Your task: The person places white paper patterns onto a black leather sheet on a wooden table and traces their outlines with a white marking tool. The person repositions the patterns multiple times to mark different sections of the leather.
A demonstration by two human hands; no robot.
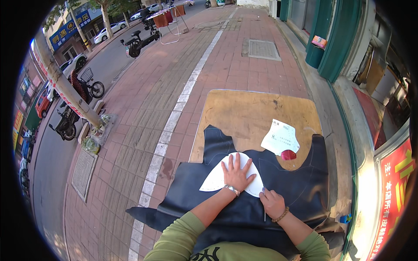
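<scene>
A large sheet of black leather [185, 187] drapes over the table, with thin pale outlines traced on it. On top of it lies a white curved pattern piece [213, 179], pointed at its left end. My left hand [236, 176] presses flat on this piece with fingers spread. Just right of the piece, my right hand [272, 204] is closed round a slim silver pen [264, 215], its upper end close to the pattern's right edge. My fingers partly hide the pen.
The wooden tabletop [248, 106] shows beyond the leather. A white paper pattern [278, 135] with print lies there, a dark pink piece [288, 155] at its lower edge. Brick paving [143, 113] surrounds the table. A small blue object [345, 219] sits at the right, near a red sign [394, 195].
</scene>
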